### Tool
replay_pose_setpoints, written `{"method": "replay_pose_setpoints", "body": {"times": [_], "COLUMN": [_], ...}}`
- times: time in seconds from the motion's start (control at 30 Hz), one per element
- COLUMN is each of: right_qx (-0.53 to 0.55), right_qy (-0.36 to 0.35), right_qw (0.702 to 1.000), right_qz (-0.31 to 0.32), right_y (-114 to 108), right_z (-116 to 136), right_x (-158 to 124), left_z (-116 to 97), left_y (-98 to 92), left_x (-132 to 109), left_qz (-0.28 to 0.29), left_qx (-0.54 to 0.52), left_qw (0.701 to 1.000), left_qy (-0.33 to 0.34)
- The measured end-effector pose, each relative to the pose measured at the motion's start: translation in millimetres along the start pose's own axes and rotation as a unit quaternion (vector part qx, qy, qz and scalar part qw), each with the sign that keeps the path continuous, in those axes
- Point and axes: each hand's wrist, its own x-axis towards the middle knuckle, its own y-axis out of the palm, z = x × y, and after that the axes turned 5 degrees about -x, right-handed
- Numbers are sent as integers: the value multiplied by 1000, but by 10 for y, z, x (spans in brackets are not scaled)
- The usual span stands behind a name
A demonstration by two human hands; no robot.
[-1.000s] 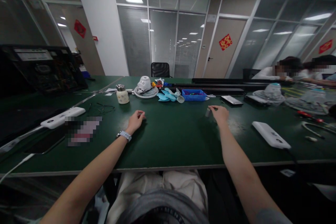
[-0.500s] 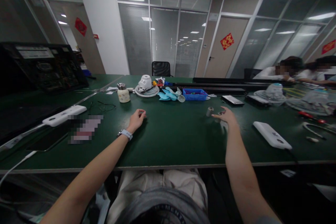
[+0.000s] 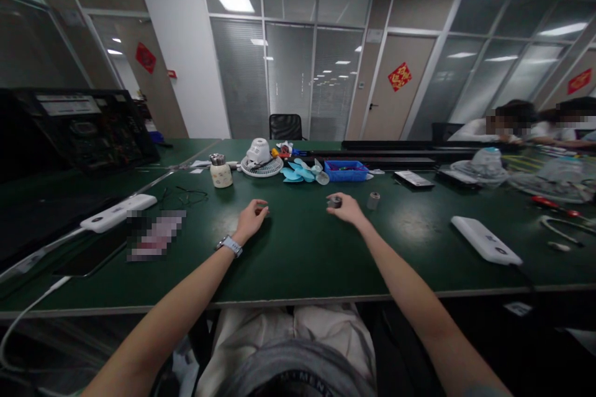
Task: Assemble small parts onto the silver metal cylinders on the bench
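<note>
In the head view, my right hand [image 3: 345, 208] grips a small grey metal cylinder [image 3: 334, 201] between thumb and fingers, over the middle of the green table. A second metal cylinder [image 3: 374, 200] of similar look stands upright on the table, just right of my right wrist and apart from it. To the left, my left hand [image 3: 252, 219] rests near the tabletop with its fingers curved and apart, nothing between them. A watch [image 3: 230, 245] is on that wrist.
Along the back lie a cream flask [image 3: 220, 172], a white fan head [image 3: 261, 160], light-blue fan blades [image 3: 303, 171] and a blue tray [image 3: 345, 170]. White power strips [image 3: 485, 240] lie at both sides, with a hard drive [image 3: 413, 180] at right. People sit at far right.
My right hand has moved left with the metal cylinder, past the other one, which stays standing. My left hand has shifted slightly right, and the view has tilted a little upward.
</note>
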Motion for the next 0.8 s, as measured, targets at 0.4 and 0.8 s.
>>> {"method": "replay_pose_setpoints", "body": {"times": [0.4,0.8], "right_qx": [220,286], "right_qy": [-109,-80], "right_qw": [968,953], "right_qz": [60,58], "right_y": [1285,1352], "right_z": [1001,985], "right_x": [-18,-8], "left_z": [-121,-241], "left_y": [22,44], "left_x": [-51,80], "left_qz": [14,2], "left_qx": [-10,23], "left_qw": [990,979], "left_qy": [140,204]}}
